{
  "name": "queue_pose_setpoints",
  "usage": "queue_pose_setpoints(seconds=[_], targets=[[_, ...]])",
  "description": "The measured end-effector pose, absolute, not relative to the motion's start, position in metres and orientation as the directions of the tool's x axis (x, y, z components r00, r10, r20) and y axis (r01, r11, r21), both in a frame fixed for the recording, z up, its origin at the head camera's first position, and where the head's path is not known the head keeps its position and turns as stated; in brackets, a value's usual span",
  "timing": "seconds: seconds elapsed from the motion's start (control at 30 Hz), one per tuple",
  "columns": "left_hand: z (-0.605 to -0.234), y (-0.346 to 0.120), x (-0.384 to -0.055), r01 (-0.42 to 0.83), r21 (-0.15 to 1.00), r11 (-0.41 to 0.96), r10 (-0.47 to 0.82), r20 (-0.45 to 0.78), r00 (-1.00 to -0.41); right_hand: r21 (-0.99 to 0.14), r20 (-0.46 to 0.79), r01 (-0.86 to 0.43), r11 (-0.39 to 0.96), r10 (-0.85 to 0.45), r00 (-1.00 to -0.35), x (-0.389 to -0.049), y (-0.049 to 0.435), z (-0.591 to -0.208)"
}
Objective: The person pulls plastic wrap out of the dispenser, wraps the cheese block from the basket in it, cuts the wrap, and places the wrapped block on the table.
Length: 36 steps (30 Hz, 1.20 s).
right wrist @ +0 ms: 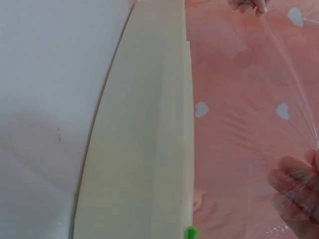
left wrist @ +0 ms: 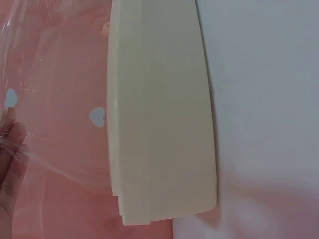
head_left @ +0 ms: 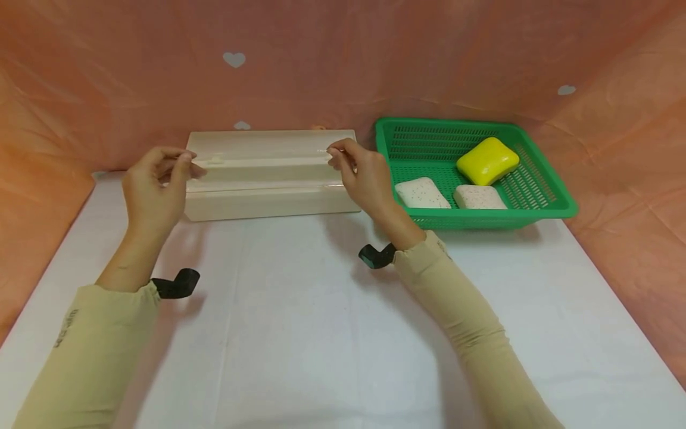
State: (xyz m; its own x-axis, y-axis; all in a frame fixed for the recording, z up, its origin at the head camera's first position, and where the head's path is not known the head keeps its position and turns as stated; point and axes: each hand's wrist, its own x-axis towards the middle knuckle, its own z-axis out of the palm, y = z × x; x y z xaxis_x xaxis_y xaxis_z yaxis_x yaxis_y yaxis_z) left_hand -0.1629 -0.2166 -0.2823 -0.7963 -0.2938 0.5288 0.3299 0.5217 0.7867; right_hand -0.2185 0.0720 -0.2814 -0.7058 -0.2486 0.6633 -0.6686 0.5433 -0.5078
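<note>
Reaching in from the far left, a beige sleeve with dark print ends at a bare wrist, where a black mount sticks out inward. Above it, the left hand is raised beside the left end of a cream box, thumb and forefinger pinching the edge of a clear plastic sheet, the other fingers bent. The sheet is stretched between the two hands, above the box and in front of the pink-orange curtain, whose white hearts show through it in both wrist views. Creases spread from the pinched spots; whether its lower edge meets the box, I cannot tell.

The long cream box lies on the white tabletop, near the curtain, with a groove running along its upper part. At its right end, the right hand pinches the sheet the same way, thumb against forefinger. Its own beige sleeve comes up from the lower right, with another black mount at the wrist.

Farther right, just beside the box, stands a green basket. Two speckled white blocks lie near its front wall, with a yellow block behind them.
</note>
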Motion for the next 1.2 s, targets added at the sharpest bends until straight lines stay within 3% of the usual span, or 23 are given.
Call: queue_pose_setpoints(seconds=[0.93,1.2], targets=[[-0.249,-0.214,-0.140,0.406,0.739,0.538,-0.227,0.591,-0.774,-0.476,0.674,-0.680,0.558,-0.265,-0.690,-0.200,0.080,-0.245],[-0.241,-0.217,-0.137,0.455,0.769,0.449,-0.234,0.593,-0.771,-0.429,0.688,-0.693,0.579,-0.287,-0.666,-0.197,0.079,-0.233]])
